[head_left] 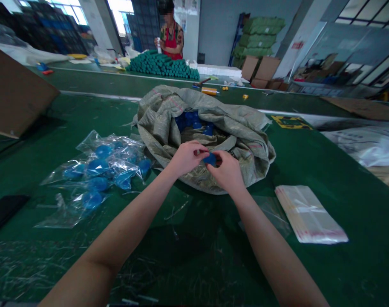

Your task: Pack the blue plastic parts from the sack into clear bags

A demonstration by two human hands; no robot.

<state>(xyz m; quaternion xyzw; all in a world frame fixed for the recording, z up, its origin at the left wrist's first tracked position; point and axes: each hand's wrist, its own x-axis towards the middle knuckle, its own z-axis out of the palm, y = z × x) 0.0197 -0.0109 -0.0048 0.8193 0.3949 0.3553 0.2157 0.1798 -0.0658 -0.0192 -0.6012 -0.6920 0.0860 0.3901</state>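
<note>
Blue plastic cap (209, 159) sits between a worker's left hand (185, 158) and right hand (223, 170), nearer the right, whose fingers (217, 158) touch it, above a woven grey-green sack (242, 136) holding more blue caps (190, 121). Both hands close in a narrow grip; fingers hide most of the cap, so neither its long axis nor any hold by the left hand can be made out. Clear bags of blue caps (98, 170) lie left of the sack on a green-topped table (37, 264), flat clear bags (309, 215) to its right.
</note>
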